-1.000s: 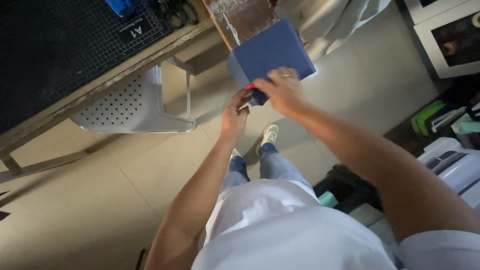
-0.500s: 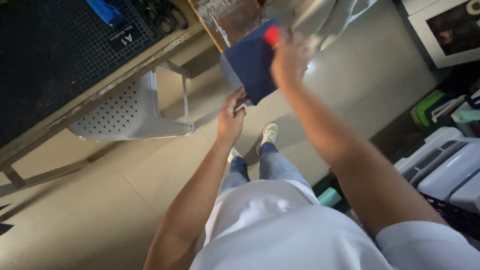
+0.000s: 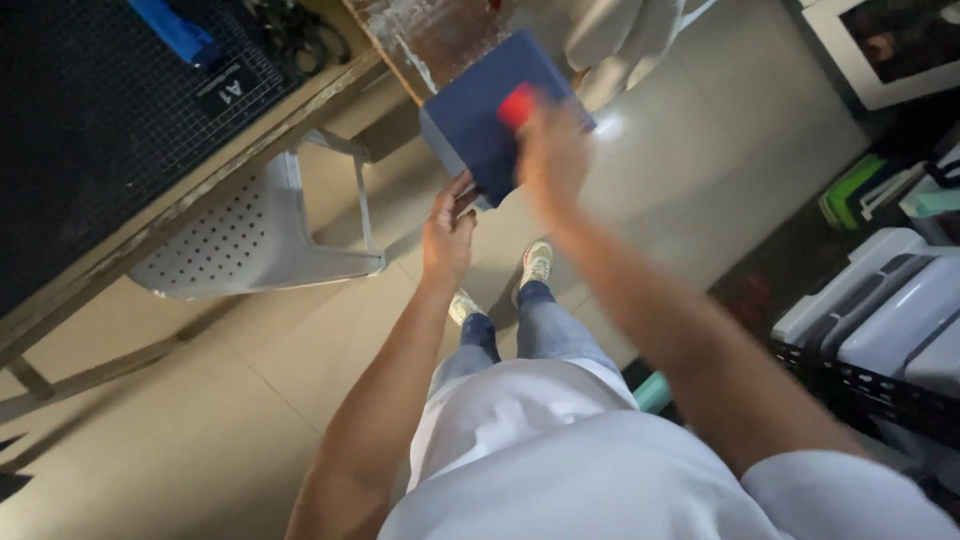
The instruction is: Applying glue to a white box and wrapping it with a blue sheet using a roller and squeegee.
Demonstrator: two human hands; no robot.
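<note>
A person standing on a tiled floor (image 3: 690, 170) grips the lower edge of a flat dark blue box (image 3: 478, 120) with the left hand (image 3: 447, 238), fingers curled onto its near corner. The right hand (image 3: 553, 150) (blurred) lies across the box's face, closed around a small red object (image 3: 517, 104) whose kind cannot be told. At left, a white perforated plastic chair (image 3: 255, 235) sits tucked under a workbench (image 3: 215, 165) topped with a black gridded mat (image 3: 90, 130). Pale plastic crates (image 3: 880, 320) stand at right.
</note>
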